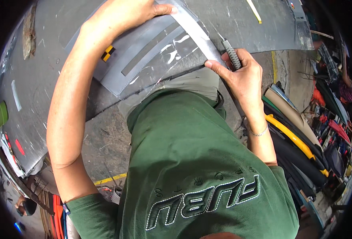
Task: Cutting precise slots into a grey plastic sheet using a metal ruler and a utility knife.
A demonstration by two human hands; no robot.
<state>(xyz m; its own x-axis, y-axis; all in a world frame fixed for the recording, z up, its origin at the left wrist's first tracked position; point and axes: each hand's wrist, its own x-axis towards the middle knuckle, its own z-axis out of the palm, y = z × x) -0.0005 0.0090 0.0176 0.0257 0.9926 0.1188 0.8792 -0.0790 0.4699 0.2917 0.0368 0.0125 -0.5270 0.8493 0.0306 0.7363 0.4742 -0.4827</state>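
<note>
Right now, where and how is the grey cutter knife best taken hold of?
The cutter knife is probably best gripped by its ribbed handle, from the near right, where the right hand holds it: its thin blade points away and left.

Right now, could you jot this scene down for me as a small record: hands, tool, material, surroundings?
Left hand: thumb on the upper part of a shiny strip; partly cut off by the picture's top edge
Right hand: grips a grey utility knife, thumb at the strip's lower end
Tool direction: away from the body
Material: grey piece with a long slot, left of the strip
Surface: dark worktable
Right side: yellow roll
</note>
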